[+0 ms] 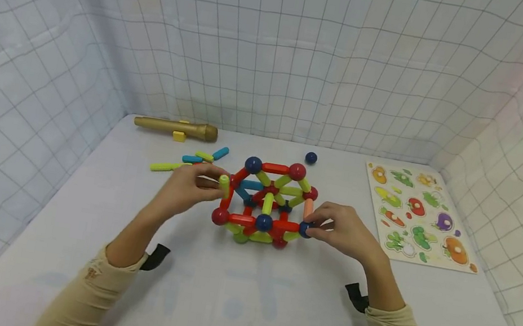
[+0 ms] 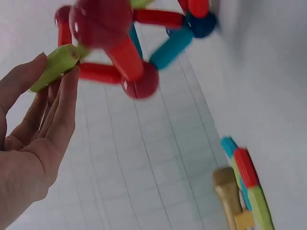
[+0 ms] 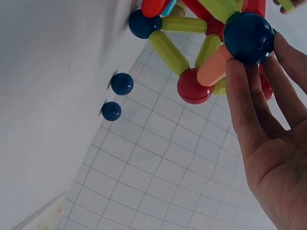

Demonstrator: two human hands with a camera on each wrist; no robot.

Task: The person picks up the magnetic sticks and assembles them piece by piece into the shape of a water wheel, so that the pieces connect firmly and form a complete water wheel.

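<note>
A frame of coloured rods and balls point(image 1: 264, 223), a magnetic-stick construction, stands in the middle of the table. Held between thumb and fingers of my left hand point(image 1: 182, 190) is a yellow-green rod point(image 2: 55, 67), at the frame's left side and in front of a red ball point(image 2: 101, 21) in the left wrist view. My right hand point(image 1: 345, 230) pinches a dark blue ball point(image 3: 248, 37) at the frame's near right corner. A salmon rod point(image 3: 212, 67) joins that ball to a red ball point(image 3: 194, 87). Part of the frame's lower layer is hidden behind its front.
Loose rods point(image 1: 165, 166) in several colours lie behind my left hand, near a gold microphone-shaped thing point(image 1: 170, 126). Two loose blue balls point(image 3: 122, 84) show in the right wrist view. A vegetable puzzle board point(image 1: 419, 216) lies at the right. Gridded cloth walls point(image 1: 280, 46) enclose the table.
</note>
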